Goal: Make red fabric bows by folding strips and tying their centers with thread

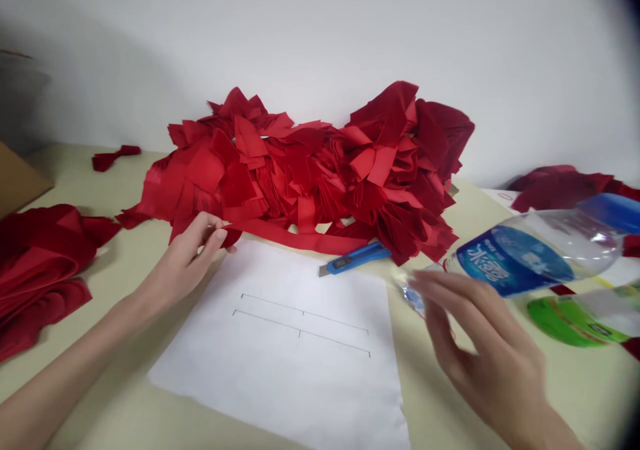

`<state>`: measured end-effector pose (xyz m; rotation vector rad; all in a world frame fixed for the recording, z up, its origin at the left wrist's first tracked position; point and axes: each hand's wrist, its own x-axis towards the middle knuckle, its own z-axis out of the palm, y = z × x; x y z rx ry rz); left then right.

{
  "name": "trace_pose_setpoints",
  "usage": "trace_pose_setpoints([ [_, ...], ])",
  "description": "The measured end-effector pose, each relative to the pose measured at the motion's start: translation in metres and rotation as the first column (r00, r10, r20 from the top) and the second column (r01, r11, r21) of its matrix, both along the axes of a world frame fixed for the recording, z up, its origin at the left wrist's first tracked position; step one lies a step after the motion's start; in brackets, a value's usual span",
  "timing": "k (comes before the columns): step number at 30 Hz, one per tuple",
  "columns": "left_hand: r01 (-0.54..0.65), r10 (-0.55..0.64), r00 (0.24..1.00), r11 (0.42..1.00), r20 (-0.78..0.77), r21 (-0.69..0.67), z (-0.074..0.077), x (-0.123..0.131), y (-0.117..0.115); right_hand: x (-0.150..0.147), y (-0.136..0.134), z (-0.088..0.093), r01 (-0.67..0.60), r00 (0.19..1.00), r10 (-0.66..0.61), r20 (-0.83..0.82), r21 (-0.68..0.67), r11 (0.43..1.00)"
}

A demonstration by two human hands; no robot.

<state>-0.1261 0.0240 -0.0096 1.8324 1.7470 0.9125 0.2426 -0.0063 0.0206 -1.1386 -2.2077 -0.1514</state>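
Note:
My left hand (197, 250) pinches one end of a long red ribbon (305, 240) between thumb and fingers. From there the ribbon runs right, along the front of a big heap of red fabric strips (300, 170). A blue utility knife (355, 259) with a bit of blade out lies at the ribbon's right end, over the top edge of a white paper sheet (280, 377). The sheet bears two ruled lines with end and middle marks. My right hand (480, 343), slightly blurred, hovers right of the paper with fingers loosely curved and nothing visible in them.
Beyond my right hand lie a clear plastic bottle with a blue label (520, 253) and a green-labelled bottle (575, 317). More red fabric (45, 263) is piled at left. A small red scrap (115, 158) sits near the white wall. Cardboard (20, 180) shows at far left.

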Motion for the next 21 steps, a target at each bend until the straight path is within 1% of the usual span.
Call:
trace_pose_setpoints([
  [1,0.054,-0.053,0.997,0.998,0.060,-0.015,0.002,0.000,-0.001,-0.011,0.019,0.001,-0.011,0.999,0.011,0.032,-0.019,1.000],
  [2,0.109,-0.106,0.990,0.994,0.092,-0.026,0.004,-0.001,-0.002,-0.022,0.038,0.001,0.007,0.997,-0.001,0.073,-0.078,0.997],
  [3,0.156,-0.152,0.983,0.987,0.099,-0.035,0.005,-0.001,-0.003,-0.031,0.057,0.000,0.042,0.987,-0.018,0.157,-0.150,0.988],
  [4,0.193,-0.188,0.978,0.980,0.094,-0.043,0.007,-0.001,-0.003,-0.040,0.074,-0.002,0.112,0.960,-0.050,0.277,-0.212,0.971],
  [5,0.221,-0.216,0.973,0.974,0.084,-0.057,0.008,-0.001,-0.004,-0.046,0.089,-0.004,0.202,0.912,-0.088,0.400,-0.254,0.946],
  [8,0.289,-0.279,0.955,0.951,0.099,-0.109,0.012,-0.002,-0.005,-0.057,0.118,-0.014,0.259,0.865,-0.081,0.495,-0.303,0.917],
  [11,0.343,-0.324,0.937,0.923,0.132,-0.173,0.011,-0.007,-0.004,-0.060,0.128,-0.020,0.303,0.841,-0.088,0.534,-0.329,0.894],
  [14,0.350,-0.331,0.936,0.908,0.118,-0.230,0.003,-0.016,-0.001,-0.061,0.131,-0.021,0.330,0.830,-0.094,0.550,-0.347,0.878],
  [17,0.322,-0.343,0.939,0.899,-0.019,-0.296,-0.006,-0.024,0.001,-0.062,0.134,-0.018,0.344,0.825,-0.091,0.557,-0.368,0.864],
  [21,0.287,-0.363,0.900,0.911,-0.243,-0.297,-0.016,-0.030,0.004,-0.063,0.135,-0.014,0.329,0.830,-0.068,0.554,-0.387,0.861],
])
